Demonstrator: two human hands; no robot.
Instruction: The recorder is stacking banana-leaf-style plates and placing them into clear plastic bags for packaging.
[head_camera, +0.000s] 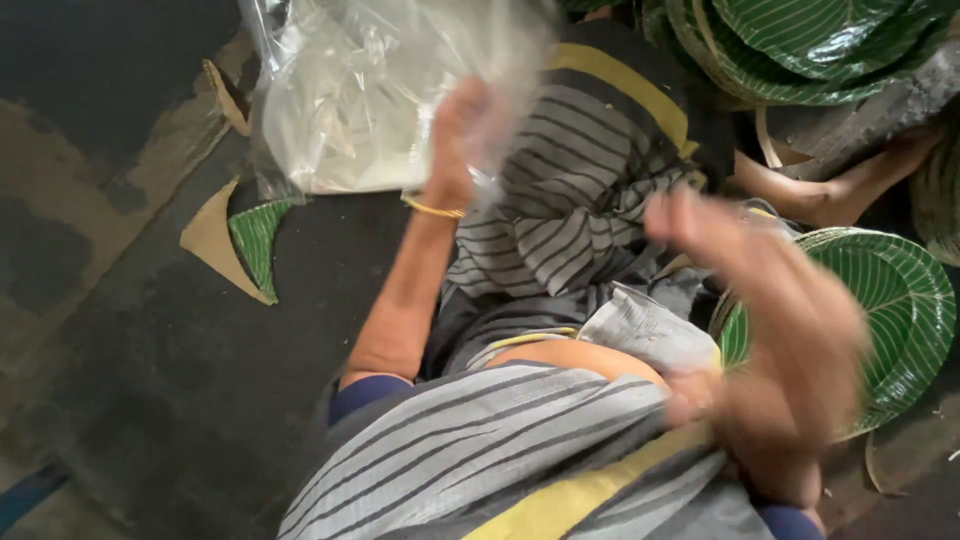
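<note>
The left hand grips a clear plastic bag, which spreads up and outward from its fingers. The right hand hangs blurred and open, holding nothing, just over a green plate stack.

Dark bare floor lies open left of the person's lap. A clear crumpled plastic bag blocks ahead, and round green leaf-patterned paper plates crowd the right.
</note>
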